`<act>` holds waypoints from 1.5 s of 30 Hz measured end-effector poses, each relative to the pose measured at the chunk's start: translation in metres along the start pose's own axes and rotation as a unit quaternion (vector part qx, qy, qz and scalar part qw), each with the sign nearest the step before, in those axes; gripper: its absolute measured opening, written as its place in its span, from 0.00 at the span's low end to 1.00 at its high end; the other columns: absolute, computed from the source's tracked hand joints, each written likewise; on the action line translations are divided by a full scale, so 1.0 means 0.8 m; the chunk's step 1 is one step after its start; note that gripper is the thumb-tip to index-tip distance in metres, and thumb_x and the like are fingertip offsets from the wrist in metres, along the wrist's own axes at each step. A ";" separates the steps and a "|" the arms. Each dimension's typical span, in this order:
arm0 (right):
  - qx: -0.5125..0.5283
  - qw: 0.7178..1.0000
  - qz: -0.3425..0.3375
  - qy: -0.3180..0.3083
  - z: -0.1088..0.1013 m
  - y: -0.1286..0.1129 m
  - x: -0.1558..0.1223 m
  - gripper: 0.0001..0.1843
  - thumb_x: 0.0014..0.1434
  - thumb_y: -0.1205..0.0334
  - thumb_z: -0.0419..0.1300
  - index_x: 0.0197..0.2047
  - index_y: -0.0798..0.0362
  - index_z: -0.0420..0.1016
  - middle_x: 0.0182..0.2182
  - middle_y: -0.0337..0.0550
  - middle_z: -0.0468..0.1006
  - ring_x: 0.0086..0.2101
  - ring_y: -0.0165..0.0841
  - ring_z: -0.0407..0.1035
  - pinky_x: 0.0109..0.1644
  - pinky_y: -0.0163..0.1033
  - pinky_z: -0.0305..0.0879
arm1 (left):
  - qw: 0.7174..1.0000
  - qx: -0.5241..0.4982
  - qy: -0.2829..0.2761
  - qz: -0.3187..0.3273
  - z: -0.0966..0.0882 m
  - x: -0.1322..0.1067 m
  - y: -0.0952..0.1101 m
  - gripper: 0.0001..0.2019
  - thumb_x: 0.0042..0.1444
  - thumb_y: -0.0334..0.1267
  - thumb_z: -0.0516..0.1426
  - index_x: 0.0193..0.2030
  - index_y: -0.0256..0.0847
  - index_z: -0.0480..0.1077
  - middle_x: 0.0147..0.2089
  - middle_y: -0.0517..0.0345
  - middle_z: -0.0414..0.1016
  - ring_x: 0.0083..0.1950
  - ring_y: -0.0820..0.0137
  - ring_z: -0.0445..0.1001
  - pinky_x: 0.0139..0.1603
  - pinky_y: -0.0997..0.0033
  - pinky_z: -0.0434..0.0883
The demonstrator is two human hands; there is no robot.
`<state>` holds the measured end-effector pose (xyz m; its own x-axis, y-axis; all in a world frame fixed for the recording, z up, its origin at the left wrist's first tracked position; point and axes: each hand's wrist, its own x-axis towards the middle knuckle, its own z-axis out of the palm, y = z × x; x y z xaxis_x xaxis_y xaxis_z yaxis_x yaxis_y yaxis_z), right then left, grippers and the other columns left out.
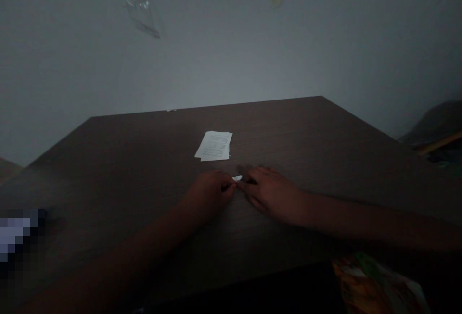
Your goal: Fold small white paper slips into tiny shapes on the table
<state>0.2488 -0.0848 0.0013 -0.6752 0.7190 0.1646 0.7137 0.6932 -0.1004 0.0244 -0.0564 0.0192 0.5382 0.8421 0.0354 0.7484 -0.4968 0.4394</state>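
A small white piece of paper [237, 178] shows between my two hands, low over the dark table. My left hand [212, 189] is closed, its thumb and forefinger pinching the paper's left end. From the right, my right hand [269, 191] reaches in with its fingertips at the paper's other side; its fingers are bent and dim, and whether they grip it is hard to see. Just beyond the hands lies a small stack of printed paper sheets [214, 145], slightly fanned.
The dark wood-grain table [144, 150] ends at a pale wall [231, 64]. A pixelated object [16, 232] is at the left edge. Colourful patterned material [378, 285] is below the front edge. Clear plastic [139, 8] hangs on the wall.
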 end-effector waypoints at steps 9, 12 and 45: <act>-0.043 0.998 0.030 -0.024 -0.005 -0.007 0.002 0.21 0.75 0.61 0.60 0.68 0.49 0.80 0.50 0.54 0.80 0.47 0.45 0.75 0.53 0.52 0.68 | 1.000 -0.020 -0.008 -0.014 -0.001 0.002 -0.004 0.09 0.67 0.32 0.60 0.41 0.39 0.84 0.38 0.56 0.81 0.40 0.64 0.78 0.43 0.66 0.69; -0.054 0.996 0.050 -0.044 -0.012 -0.013 0.004 0.21 0.76 0.60 0.60 0.68 0.47 0.80 0.51 0.55 0.81 0.48 0.47 0.75 0.52 0.52 0.67 | 0.999 -0.029 -0.013 -0.018 0.001 0.002 -0.008 0.09 0.67 0.34 0.60 0.40 0.41 0.84 0.37 0.56 0.82 0.39 0.63 0.78 0.43 0.65 0.71; 0.121 0.984 0.127 0.023 -0.005 0.012 0.016 0.06 0.68 0.60 0.67 0.45 0.53 0.78 0.40 0.44 0.79 0.41 0.37 0.71 0.46 0.42 0.60 | 0.993 0.001 0.040 0.115 0.026 -0.008 -0.018 0.09 0.65 0.31 0.66 0.52 0.41 0.83 0.54 0.48 0.82 0.57 0.57 0.80 0.63 0.53 0.78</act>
<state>0.2483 -0.0691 0.0066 -0.4679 0.8714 0.1475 0.7891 0.4871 -0.3743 0.0183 -0.0592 -0.0062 0.6622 0.7207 0.2051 0.6107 -0.6777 0.4096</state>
